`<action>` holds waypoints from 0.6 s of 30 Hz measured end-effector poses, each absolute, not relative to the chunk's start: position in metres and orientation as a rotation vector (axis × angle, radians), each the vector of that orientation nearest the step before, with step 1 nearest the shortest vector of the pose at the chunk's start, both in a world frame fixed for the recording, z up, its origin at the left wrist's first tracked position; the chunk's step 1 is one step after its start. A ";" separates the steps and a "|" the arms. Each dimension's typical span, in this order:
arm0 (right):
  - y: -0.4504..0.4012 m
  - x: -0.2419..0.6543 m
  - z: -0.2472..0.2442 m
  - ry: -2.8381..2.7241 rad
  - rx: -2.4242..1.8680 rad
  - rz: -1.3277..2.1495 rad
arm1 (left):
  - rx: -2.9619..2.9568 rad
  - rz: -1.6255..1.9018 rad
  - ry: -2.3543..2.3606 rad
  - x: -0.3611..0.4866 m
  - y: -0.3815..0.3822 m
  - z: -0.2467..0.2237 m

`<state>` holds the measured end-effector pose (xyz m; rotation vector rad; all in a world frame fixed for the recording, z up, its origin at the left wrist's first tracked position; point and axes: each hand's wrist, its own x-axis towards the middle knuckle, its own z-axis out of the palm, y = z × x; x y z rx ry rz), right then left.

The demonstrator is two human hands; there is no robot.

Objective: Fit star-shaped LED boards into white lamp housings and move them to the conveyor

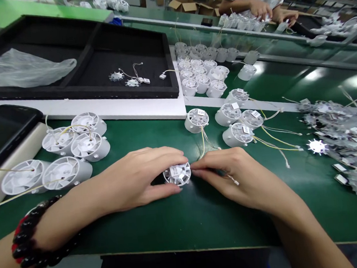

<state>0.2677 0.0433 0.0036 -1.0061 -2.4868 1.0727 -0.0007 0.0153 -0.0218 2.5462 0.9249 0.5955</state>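
Note:
My left hand grips a white cylindrical fan housing with thumb and fingers around its sides. A star-shaped plate with a small white block sits in the top of that housing. At its right edge, my right hand pinches a thin wire; a small white connector dangles from this hand. Beyond my hands stands one housing with a white block and trailing wires. To its right is a group of similar housings with blocks and wires. More housings with yellow wires lie left of my left wrist.
A black divided tray at the back left holds a plastic bag and wired star plates. Behind it, white housings crowd together. A pile of star plates lies right. A phone rests left. A co-worker's hands handle parts opposite.

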 end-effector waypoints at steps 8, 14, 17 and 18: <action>0.042 0.258 0.002 -2.276 -1.357 1.245 | 2.514 0.625 0.888 -0.001 0.018 -0.021; 0.042 0.260 0.003 -2.221 -1.350 1.439 | 2.590 0.626 0.887 -0.002 0.014 -0.024; 0.043 0.259 0.001 -2.183 -1.324 1.378 | 2.746 0.693 0.941 -0.003 0.015 -0.026; 0.044 0.259 -0.001 -2.187 -1.348 1.275 | 2.793 0.727 0.975 -0.004 0.017 -0.026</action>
